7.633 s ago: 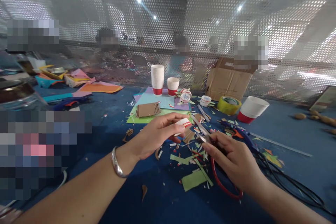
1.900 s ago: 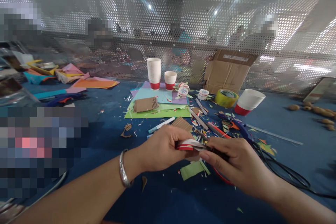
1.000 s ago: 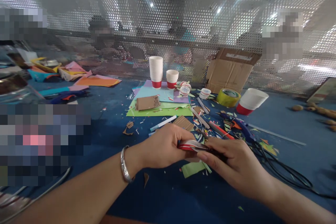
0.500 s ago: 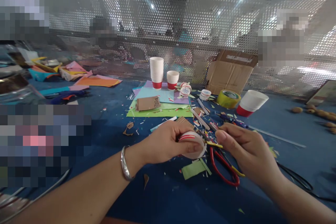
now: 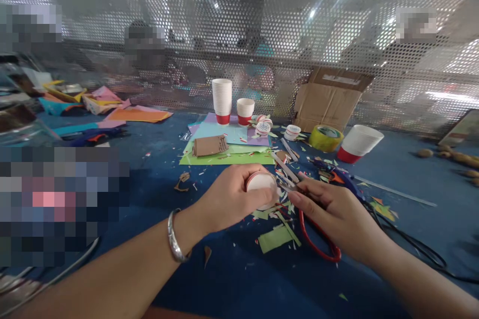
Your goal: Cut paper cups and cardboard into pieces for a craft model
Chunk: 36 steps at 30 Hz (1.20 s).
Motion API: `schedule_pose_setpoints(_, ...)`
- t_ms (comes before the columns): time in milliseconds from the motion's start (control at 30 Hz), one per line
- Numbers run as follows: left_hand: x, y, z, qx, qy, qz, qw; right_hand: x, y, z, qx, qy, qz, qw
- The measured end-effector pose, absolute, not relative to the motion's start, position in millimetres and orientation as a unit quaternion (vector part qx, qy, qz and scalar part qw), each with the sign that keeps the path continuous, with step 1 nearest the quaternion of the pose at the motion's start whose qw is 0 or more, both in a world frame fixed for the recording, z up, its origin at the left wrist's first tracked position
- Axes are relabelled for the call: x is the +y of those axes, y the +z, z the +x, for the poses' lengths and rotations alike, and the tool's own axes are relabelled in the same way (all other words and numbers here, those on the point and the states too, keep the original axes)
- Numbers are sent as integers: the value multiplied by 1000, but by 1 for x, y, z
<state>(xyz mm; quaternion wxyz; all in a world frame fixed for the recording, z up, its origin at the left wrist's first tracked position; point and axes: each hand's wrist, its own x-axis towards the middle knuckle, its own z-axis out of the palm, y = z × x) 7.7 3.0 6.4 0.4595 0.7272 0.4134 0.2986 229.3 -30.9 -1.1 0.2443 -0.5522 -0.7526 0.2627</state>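
Observation:
The cut-off round bottom of a paper cup (image 5: 261, 190), white with a thin red edge, is pinched in my left hand (image 5: 234, 198), the thumb across its flat face. My right hand (image 5: 329, 207) is closed on a slim metal-bladed tool (image 5: 286, 185). Its tip is close beside the cup bottom's right edge; whether they touch I cannot tell, and its handle is hidden in my fingers. Beneath that hand, a red loop handle (image 5: 318, 244) lies on the table, partly covered. Green paper strips (image 5: 277, 238) and small scraps lie under both hands.
Paper cups (image 5: 222, 102) stand behind on coloured paper sheets (image 5: 220, 132) with a cardboard stack (image 5: 209, 145). To the right are yellow tape (image 5: 325, 138), a tilted white-and-red cup (image 5: 359, 143), a glue gun (image 5: 339, 174) and a black cord (image 5: 415, 246). A perforated metal screen (image 5: 239, 20) rises behind.
Both hands have shifted left and slightly up. The cup bottom has turned so its white face shows more fully. The yellow parts near my right hand are now out of sight.

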Motion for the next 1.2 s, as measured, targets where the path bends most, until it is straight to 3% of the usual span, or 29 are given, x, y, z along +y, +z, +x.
schedule_pose_setpoints(233,-4,13,8,454,295,782,308,-30,-6,228,-765,257,-537,246)
schedule_pose_setpoints(1200,-12,14,8,442,278,836,170,-33,-4,229,-784,257,-521,221)
